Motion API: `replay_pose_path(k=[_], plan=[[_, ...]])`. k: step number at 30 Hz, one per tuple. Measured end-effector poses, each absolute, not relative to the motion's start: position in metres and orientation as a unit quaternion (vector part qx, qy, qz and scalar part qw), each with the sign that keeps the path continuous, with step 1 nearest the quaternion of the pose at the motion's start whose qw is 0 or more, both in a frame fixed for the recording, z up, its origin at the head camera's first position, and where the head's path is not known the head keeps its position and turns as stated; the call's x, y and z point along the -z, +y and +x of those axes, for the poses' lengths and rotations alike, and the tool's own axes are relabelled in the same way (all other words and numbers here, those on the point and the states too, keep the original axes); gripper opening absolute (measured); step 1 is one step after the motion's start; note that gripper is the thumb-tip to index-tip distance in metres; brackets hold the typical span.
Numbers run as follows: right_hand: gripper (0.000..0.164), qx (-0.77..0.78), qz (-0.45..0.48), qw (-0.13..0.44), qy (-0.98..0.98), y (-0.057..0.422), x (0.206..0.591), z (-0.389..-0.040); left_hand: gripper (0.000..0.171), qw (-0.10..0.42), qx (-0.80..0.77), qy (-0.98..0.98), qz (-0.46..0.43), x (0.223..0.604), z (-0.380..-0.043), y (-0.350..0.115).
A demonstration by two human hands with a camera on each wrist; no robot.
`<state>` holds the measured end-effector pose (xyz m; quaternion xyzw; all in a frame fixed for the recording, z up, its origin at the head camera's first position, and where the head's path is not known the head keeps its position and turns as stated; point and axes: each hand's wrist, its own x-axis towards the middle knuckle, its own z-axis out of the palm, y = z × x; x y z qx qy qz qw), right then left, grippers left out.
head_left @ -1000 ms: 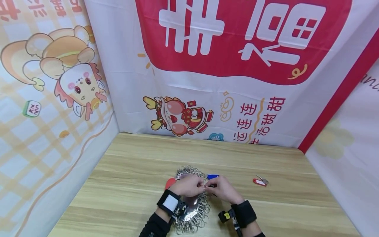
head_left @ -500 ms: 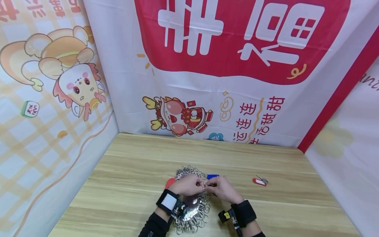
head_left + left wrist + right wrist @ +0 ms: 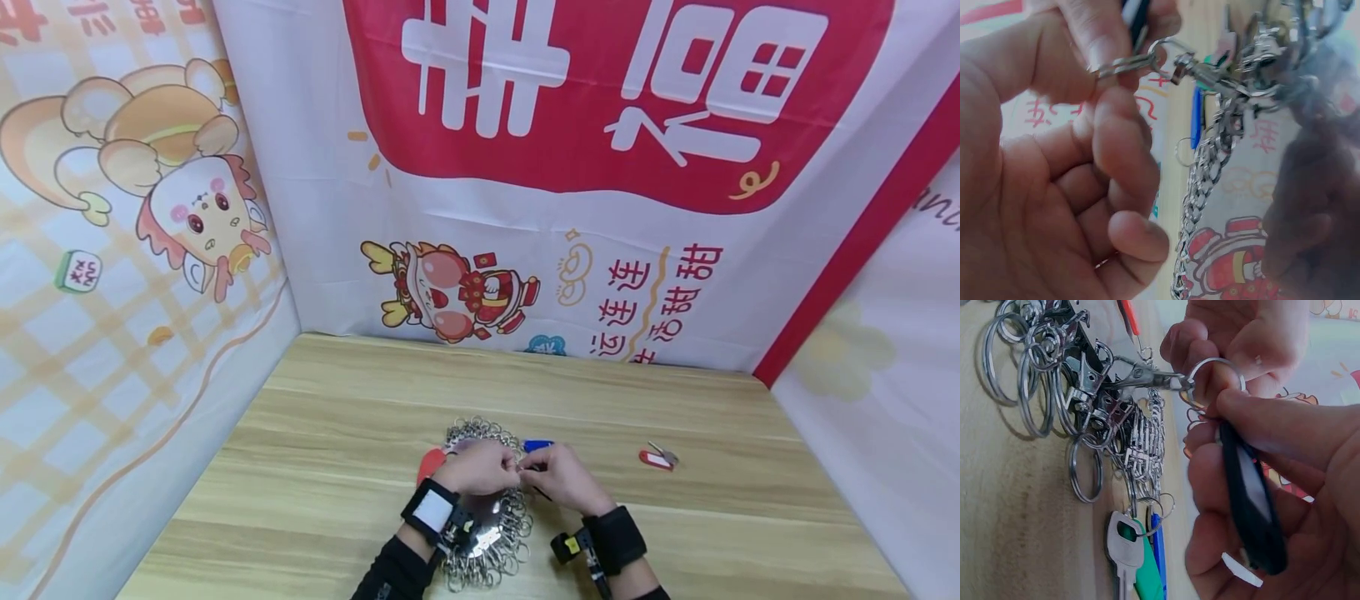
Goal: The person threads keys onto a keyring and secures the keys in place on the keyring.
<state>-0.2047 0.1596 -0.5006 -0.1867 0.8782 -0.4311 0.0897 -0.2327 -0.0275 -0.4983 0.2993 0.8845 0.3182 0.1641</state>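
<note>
Because a shiny silver swivel clasp [image 3: 1147, 376] is stretched outward from the crowded rim of a round metal rack [image 3: 483, 537], the plain steel split ring [image 3: 1215, 360] at its end is held apart from its neighbours, presumably to give the fingers room. The ring is pinched between the thumb and index finger of the left hand [image 3: 482, 468], whose other fingers are loosely bent. By the right hand [image 3: 562, 477], a black oblong plastic key tag with a pale label [image 3: 1254, 494] is gripped, its upper end right at the ring. This grip seems chosen to keep tag and ring aligned; whether they are joined cannot be told, as the meeting point is covered by fingertips.

In the head view, the rack is seen on the pale wooden table [image 3: 600, 400] beneath the left hand, with a blue tag [image 3: 537, 446] beside its rim and a red-framed tag with a key [image 3: 658, 460] lying well apart to the right, a placement not shown by the wrist views. Only in the right wrist view is the black tag's label shown clearly, along with a silver key [image 3: 1124, 550] beside a green tag [image 3: 1149, 565]. The left thumb's pinch is best shown from the left wrist.
</note>
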Motion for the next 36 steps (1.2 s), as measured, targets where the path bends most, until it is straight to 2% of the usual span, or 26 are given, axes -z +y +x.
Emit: replay_pose_path(k=[10, 16, 25, 32, 36], plan=[[0.013, 0.406, -0.184, 0.084, 0.891, 0.164, 0.486, -0.205, 0.019, 0.113, -0.257, 0.914, 0.292, 0.492, -0.235, -0.025], [0.006, 0.404, -0.176, 0.094, 0.893, 0.159, 0.483, -0.203, 0.019, 0.11, -0.255, 0.916, 0.29, 0.49, -0.235, -0.026], [0.006, 0.412, -0.16, 0.073, 0.894, 0.152, 0.491, -0.203, 0.019, 0.091, -0.244, 0.918, 0.298, 0.495, -0.233, -0.021], [0.009, 0.409, -0.163, 0.065, 0.895, 0.15, 0.494, -0.202, 0.019, 0.111, -0.258, 0.914, 0.294, 0.496, -0.23, -0.02], [0.011, 0.402, -0.178, 0.061, 0.896, 0.15, 0.495, -0.202, 0.019, 0.099, -0.24, 0.919, 0.298, 0.497, -0.229, -0.019]])
